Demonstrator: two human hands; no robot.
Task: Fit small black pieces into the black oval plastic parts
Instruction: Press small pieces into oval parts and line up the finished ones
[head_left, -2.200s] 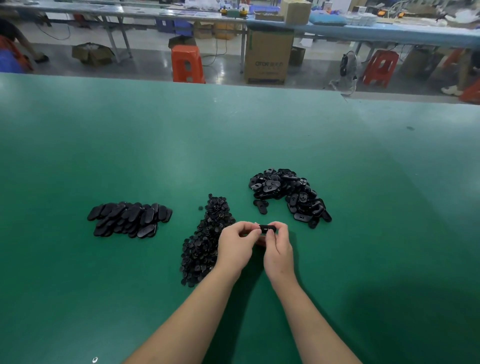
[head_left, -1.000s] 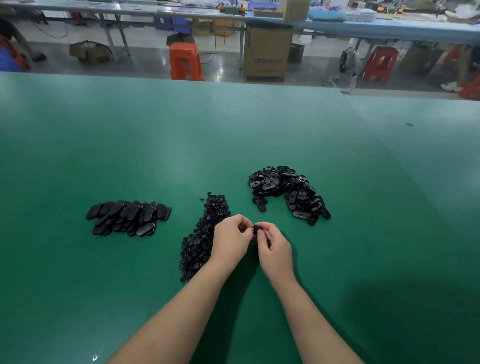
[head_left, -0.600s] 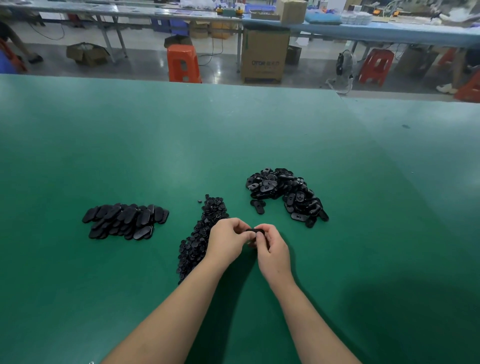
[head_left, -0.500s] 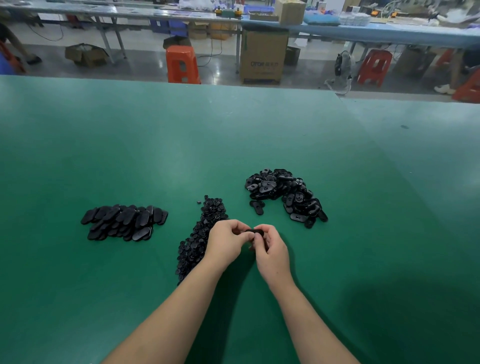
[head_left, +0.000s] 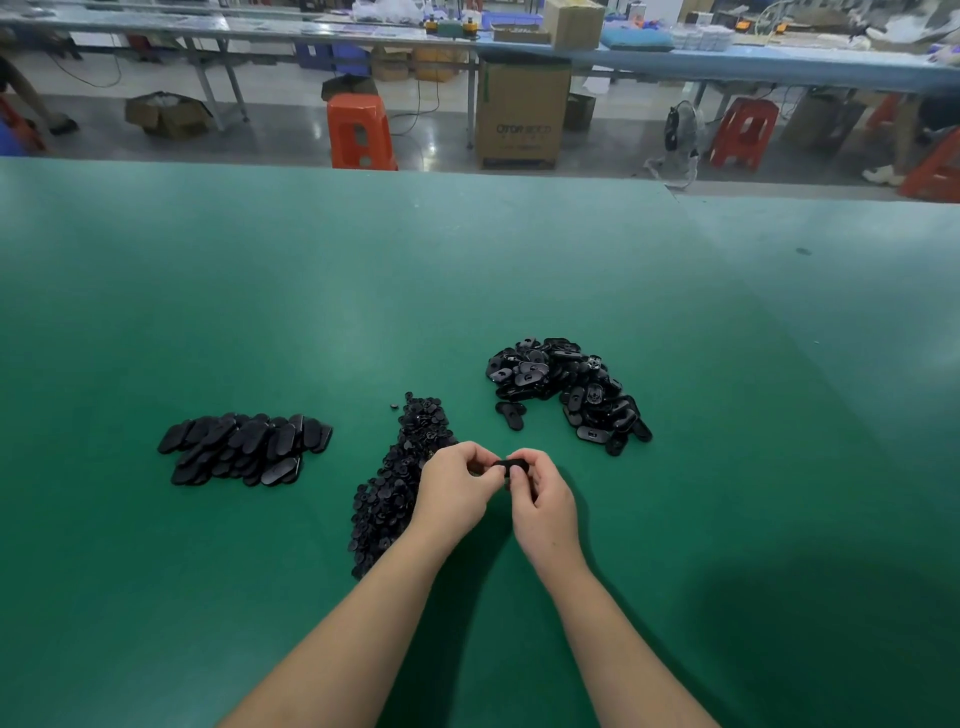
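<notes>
Pinching one black oval plastic part at lower centre, left hand and right hand curl fingers round it, likely steadying it for pressing; small black pieces heaped alongside on the green counter.

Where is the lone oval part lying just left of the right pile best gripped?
Judging by shape, pinch the lone oval part across its narrow width, on the long edges, from above: it lies flat on the table, clear of the right pile.

Green bench w/ orange stool, cardboard box, grey floor behind.
</notes>
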